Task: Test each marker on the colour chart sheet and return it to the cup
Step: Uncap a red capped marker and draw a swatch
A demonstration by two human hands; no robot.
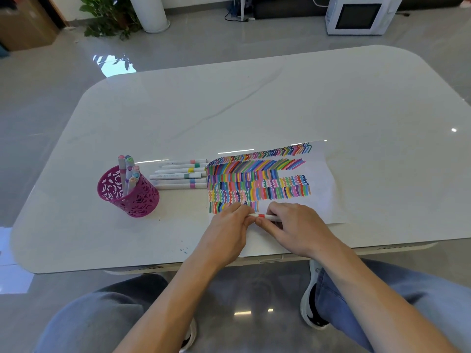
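A white marker with a red band (262, 216) lies level between both hands, just above the near edge of the colour chart sheet (323, 179). My left hand (228, 230) pinches its left end. My right hand (293, 225) grips the barrel on the other side of the band. The sheet is covered with rows of coloured strokes. A magenta perforated cup (127, 193) stands to the left with several markers upright in it. Between cup and sheet, several white markers (181, 174) lie side by side on the table.
The white glossy table (254, 103) reaches far back and to the right of the sheet. Its near edge runs just under my wrists. On the floor beyond stand a plant (109, 16) and a white microwave (359, 15).
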